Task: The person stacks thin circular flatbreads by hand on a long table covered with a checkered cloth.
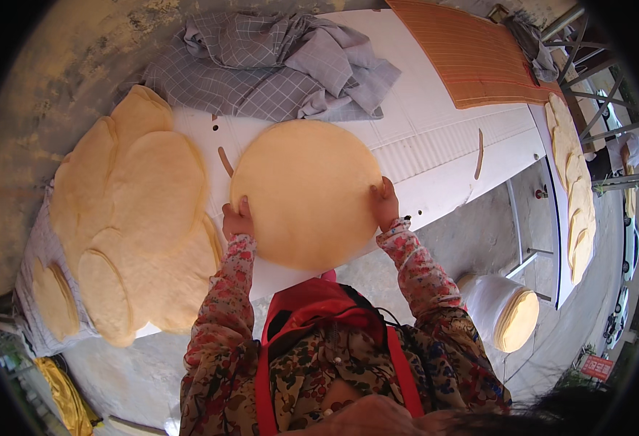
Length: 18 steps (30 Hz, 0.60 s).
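A large, pale yellow round flatbread (pixel 306 192) lies in front of me at the near edge of a white table surface (pixel 436 163). Whether it is one sheet or a stack, I cannot tell from above. My left hand (pixel 238 218) grips its left rim, thumb on top and the other fingers curled at the edge. At the right rim, my right hand (pixel 385 203) holds it in the same way. Close by on the left, overlapping piles of similar flatbreads (pixel 152 189) spread over the table.
A crumpled grey checked cloth (pixel 276 65) lies along the far side. Beyond it to the right is an orange-brown slatted mat (pixel 472 54). More flatbreads line a second table (pixel 572 189) at far right. A wrapped round stack (pixel 516 320) stands low at the right.
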Each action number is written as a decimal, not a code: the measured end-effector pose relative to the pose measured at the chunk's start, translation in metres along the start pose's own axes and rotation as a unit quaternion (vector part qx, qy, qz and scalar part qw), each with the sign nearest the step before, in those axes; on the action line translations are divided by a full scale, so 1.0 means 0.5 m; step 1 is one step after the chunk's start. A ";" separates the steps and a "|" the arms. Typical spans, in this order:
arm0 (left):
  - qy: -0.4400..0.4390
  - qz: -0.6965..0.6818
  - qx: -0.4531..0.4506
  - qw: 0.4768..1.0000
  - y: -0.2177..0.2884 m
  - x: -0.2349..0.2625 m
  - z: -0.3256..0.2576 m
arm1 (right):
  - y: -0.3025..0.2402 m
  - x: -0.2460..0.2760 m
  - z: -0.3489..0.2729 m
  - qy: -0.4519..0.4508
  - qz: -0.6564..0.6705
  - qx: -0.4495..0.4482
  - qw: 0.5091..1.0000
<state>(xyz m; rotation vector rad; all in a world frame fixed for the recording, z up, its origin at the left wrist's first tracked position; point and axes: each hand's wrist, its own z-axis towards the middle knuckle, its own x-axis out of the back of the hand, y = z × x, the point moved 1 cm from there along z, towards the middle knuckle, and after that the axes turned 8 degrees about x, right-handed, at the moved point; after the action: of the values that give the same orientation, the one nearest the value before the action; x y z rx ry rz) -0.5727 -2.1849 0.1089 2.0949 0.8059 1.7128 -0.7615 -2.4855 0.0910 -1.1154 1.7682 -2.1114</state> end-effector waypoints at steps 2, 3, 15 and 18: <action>0.017 0.017 -0.009 1.000 -0.004 0.007 -0.002 | -0.043 0.038 0.026 -0.099 -0.205 -0.006 0.974; 0.026 0.024 -0.014 0.999 -0.005 0.008 -0.002 | -0.080 0.050 0.044 -0.124 -0.297 -0.003 0.947; -0.062 0.010 0.011 0.998 -0.019 0.014 0.012 | -0.196 -0.286 0.440 -0.176 -0.313 0.247 0.900; -0.075 -0.019 0.004 0.997 -0.019 0.024 0.016 | -0.187 -0.222 0.588 -0.071 -0.350 0.197 0.913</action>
<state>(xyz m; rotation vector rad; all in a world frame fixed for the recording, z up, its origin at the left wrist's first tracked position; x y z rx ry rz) -0.5656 -2.1695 0.1111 2.1682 0.8043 1.5151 -0.4676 -2.6243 0.1330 -1.8968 0.8616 -2.4959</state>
